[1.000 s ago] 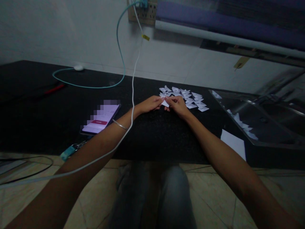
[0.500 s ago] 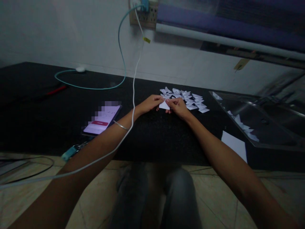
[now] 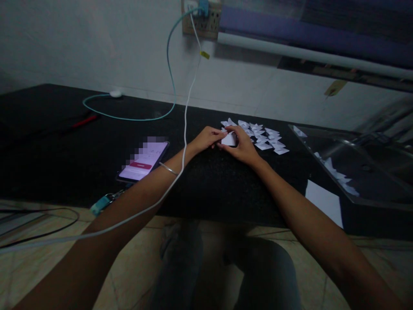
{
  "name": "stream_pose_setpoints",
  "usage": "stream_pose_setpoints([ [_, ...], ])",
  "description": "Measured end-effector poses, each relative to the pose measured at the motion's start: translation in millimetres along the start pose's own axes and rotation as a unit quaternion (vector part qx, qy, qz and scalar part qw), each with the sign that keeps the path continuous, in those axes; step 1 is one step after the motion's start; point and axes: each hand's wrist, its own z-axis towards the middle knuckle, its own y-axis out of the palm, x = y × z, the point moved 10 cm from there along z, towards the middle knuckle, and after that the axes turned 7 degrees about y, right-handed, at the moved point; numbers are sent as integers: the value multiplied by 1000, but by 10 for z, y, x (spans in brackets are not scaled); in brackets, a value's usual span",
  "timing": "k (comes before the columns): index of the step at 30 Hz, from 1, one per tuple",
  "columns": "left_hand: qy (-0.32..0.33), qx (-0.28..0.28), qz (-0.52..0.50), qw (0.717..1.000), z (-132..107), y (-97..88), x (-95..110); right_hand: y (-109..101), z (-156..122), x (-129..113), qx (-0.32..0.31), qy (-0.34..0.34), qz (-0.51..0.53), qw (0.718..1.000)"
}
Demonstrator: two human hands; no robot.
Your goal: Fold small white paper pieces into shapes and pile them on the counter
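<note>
My left hand [image 3: 206, 138] and my right hand [image 3: 242, 146] meet over the black counter [image 3: 58, 146], both pinching one small white folded paper piece [image 3: 229, 139]. The fingers of each hand are closed on its edges. Just behind and to the right of the hands lies a cluster of several folded white paper pieces [image 3: 264, 137] on the counter. A thin bangle sits on my left wrist.
A lit phone [image 3: 143, 161] lies left of my left arm, with keys [image 3: 103, 201] at the counter's edge. A white cable [image 3: 185, 125] crosses my left forearm; a teal cable [image 3: 129, 117] loops behind. A steel sink [image 3: 355, 163] holds paper scraps; a white sheet [image 3: 324, 202] overhangs the edge.
The paper piece has been turned between my fingers and now sits lower, close to the counter. My right hand has curled over it. The view shifted slightly.
</note>
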Motion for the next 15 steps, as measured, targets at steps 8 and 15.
stream_pose_setpoints([
  [8, -52, 17, -48, 997, -6, -8, -78, -49, -8, -92, -8, -5, -1, 1000],
  [15, -62, 13, -100, 993, -26, 2, -129, -92, -10, -72, 4, -5, 21, 1000],
])
